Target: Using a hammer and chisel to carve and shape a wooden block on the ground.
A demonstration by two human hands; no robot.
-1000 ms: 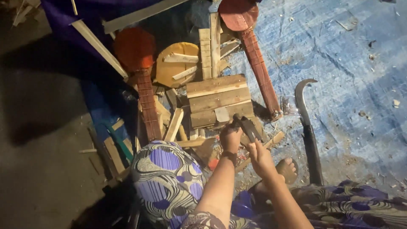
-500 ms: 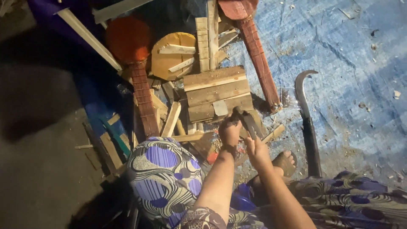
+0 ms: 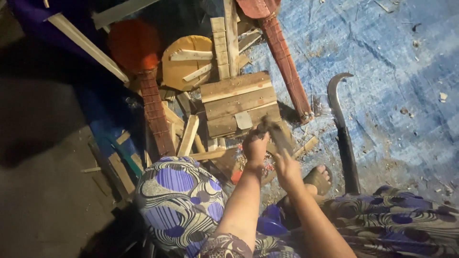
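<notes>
The blue tarp (image 3: 392, 62) covers the floor. At 12 o'clock from the hands lies a wooden block (image 3: 239, 102). The left hand (image 3: 255, 145) and right hand (image 3: 287, 168) both grip one dark tool (image 3: 276, 136), blurred.

Sickle (image 3: 342, 131) lies right of wood block (image 3: 238, 102), necks either side
</notes>
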